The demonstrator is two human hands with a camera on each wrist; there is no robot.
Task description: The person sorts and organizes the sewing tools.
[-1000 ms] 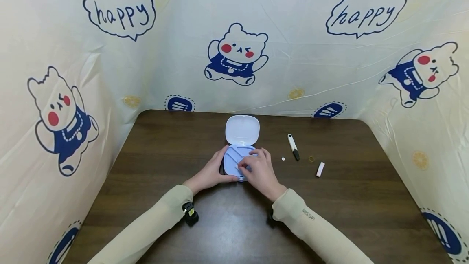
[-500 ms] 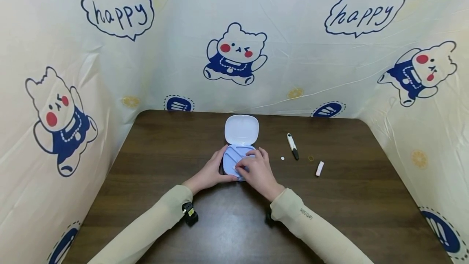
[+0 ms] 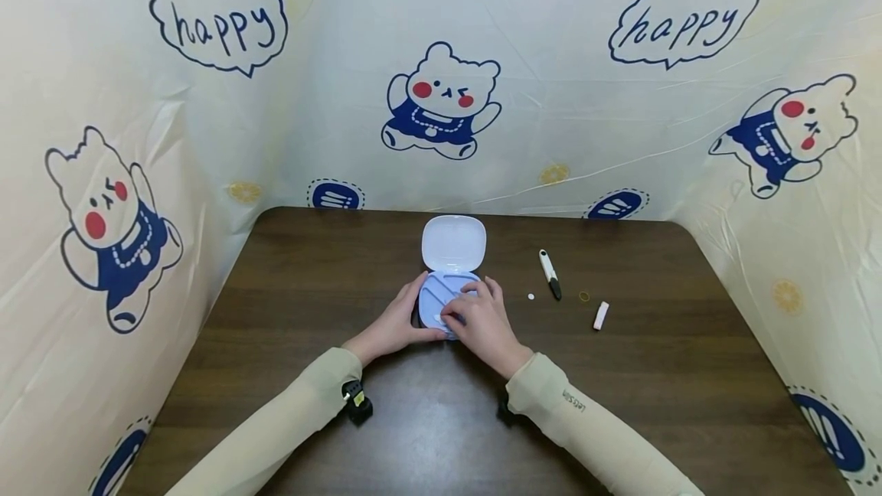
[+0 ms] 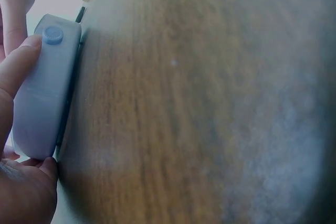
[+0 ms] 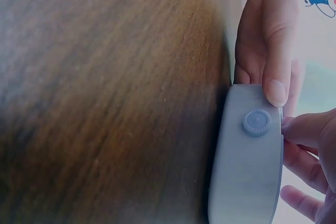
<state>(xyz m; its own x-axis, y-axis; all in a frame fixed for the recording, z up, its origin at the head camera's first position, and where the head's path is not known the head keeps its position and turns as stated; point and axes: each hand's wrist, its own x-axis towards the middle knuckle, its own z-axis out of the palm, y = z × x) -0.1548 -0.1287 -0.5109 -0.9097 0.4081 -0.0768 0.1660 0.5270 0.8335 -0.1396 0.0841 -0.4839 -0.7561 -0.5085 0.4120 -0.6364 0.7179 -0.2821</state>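
A light-blue pill box stands on the table with its translucent lid tipped back. My left hand grips the box by its left side, the thumb along the front wall. The left wrist view shows that thumb beside the round front button. Over the divided compartments, my right hand pinches thumb and index finger together low in the front part. A small white tablet shows at those fingertips. In the right wrist view the fingertips reach behind the box's front wall, partly hidden.
Right of the box on the dark wooden table lie a small white tablet, a white-and-black pen-like tool, a thin yellowish ring and a short white stick. A printed curtain surrounds the table's back and sides.
The right hand has shifted slightly left within the box, and the white tablet at its fingertips shows more plainly. The left hand keeps its hold.
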